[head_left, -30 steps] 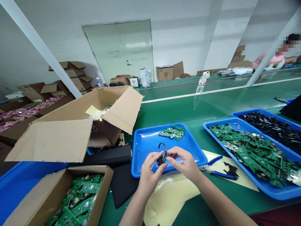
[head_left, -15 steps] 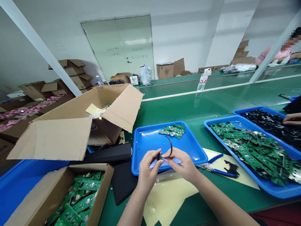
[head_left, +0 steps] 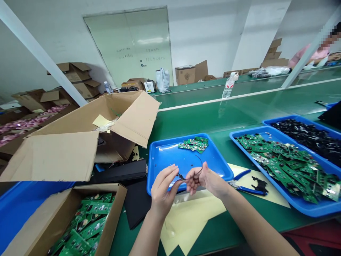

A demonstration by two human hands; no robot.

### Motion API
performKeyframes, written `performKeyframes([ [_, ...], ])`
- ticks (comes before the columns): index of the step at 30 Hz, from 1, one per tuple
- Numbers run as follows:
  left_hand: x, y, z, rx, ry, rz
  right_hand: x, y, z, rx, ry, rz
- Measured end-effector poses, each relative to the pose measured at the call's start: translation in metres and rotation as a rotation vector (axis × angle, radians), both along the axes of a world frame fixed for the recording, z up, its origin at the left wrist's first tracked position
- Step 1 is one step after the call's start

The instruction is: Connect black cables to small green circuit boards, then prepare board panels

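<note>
My left hand (head_left: 163, 186) and my right hand (head_left: 202, 180) meet over the near edge of a blue tray (head_left: 165, 161). Together they pinch a small green circuit board (head_left: 182, 176), seen edge-on. A thin black strip (head_left: 199, 164) curves up from the board past my right fingers. Both hands are closed on the board. A small pile of green boards (head_left: 194, 144) lies at the tray's far side.
An open cardboard box (head_left: 80, 142) stands left. A box of green boards (head_left: 85, 224) is near left. Right are a blue tray of boards (head_left: 282, 163) and one of black parts (head_left: 309, 133). Blue-handled pliers (head_left: 243, 185) lie on yellow paper (head_left: 191, 217). A bottle (head_left: 228, 85) stands on the belt; a person sits far right.
The board has turned from face-on to edge-on between my fingers. The black strip has swung from a short loop to a longer arc. Another person's hand appeared at the black-parts tray, then left.
</note>
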State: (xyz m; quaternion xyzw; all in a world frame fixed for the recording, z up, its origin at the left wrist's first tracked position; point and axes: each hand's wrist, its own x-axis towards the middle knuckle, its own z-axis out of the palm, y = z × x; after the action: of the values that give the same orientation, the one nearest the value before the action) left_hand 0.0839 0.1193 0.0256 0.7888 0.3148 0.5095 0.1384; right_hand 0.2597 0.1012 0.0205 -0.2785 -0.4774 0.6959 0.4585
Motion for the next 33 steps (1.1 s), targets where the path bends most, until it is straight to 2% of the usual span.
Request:
performKeyframes([
  [6,-0.003,0.004,-0.002,0.112,-0.048,0.094,0.026,-0.006,0.006,0.265,0.181,-0.214],
  [9,-0.003,0.004,-0.004,0.160,-0.022,0.056,0.026,-0.001,0.004,0.160,0.141,-0.336],
  [11,-0.001,0.003,-0.005,0.160,0.007,0.023,0.020,0.001,0.002,0.055,-0.012,-0.279],
  [13,0.000,0.002,-0.005,0.156,0.029,0.005,0.011,0.001,0.001,0.022,-0.159,-0.097],
  [15,0.001,0.002,-0.005,0.162,0.049,0.009,0.003,-0.003,0.002,0.034,-0.218,0.058],
  [17,0.001,0.002,-0.005,0.180,0.063,0.016,-0.002,-0.006,0.003,0.039,-0.192,0.094],
  [20,0.001,0.003,-0.005,0.185,0.048,0.002,-0.004,-0.008,0.004,0.010,-0.128,0.078],
  [23,0.002,0.002,-0.006,0.087,-0.003,-0.045,-0.005,-0.006,0.001,-0.057,-0.062,0.134],
  [27,0.004,-0.001,-0.006,-0.175,-0.128,-0.153,-0.007,-0.003,-0.006,-0.173,0.032,0.231],
  [30,0.004,-0.002,-0.005,-0.328,-0.203,-0.216,-0.007,-0.002,-0.009,-0.181,0.026,0.227],
  [33,0.005,-0.002,-0.004,-0.416,-0.252,-0.269,-0.006,-0.001,-0.008,-0.139,-0.050,0.178],
])
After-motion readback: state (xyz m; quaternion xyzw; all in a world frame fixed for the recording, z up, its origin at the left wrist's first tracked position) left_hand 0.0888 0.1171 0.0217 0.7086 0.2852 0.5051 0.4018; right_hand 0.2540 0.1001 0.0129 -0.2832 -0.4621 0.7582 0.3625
